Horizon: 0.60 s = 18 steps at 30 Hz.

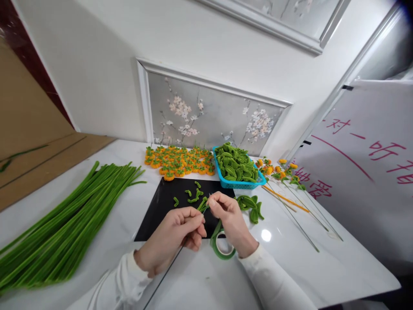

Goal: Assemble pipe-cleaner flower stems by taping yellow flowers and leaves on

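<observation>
Kinda looks like the fiddly attaching step. A thin dark stem is gripped by the left hand, slanted up over the black mat, small green pieces by its tip. The right hand is pinched closed there, contents hidden. Steady, precise fingering seems called for next. Stem's slim, straight, bare lower down.

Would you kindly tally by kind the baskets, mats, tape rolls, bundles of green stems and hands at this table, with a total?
Blue basket: 1
Black mat: 1
Tape roll: 1
Bundle of green stems: 1
Left hand and right hand: 2
Total: 6
</observation>
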Tool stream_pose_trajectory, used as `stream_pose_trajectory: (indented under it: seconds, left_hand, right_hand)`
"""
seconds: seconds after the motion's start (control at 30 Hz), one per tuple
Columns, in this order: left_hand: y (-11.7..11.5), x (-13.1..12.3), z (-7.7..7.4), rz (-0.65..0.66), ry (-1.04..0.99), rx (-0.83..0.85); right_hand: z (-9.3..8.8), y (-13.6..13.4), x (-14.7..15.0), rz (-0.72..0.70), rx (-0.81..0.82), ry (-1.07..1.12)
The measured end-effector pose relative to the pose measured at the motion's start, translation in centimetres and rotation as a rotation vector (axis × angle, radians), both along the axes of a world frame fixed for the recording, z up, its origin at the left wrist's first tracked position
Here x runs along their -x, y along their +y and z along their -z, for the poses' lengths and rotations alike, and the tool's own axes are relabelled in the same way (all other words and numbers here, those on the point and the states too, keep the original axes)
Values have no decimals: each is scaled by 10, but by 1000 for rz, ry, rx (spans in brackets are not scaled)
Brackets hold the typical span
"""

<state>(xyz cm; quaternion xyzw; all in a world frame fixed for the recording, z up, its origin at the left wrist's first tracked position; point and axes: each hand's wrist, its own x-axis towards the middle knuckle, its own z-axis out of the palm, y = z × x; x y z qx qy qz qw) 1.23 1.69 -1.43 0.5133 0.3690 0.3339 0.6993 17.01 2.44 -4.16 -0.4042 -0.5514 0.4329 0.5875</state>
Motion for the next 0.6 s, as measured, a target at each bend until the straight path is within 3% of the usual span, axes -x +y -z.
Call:
stream_pose_trajectory:
  seconds: [0.3, 0.6]
  left_hand:
    - [-3, 1, 3, 142, -215, 97]
    - [-4, 1, 0, 224, -315, 205]
  right_hand:
    - [2, 1, 12, -163, 149, 400]
    - [-2, -2, 8, -319, 174, 366]
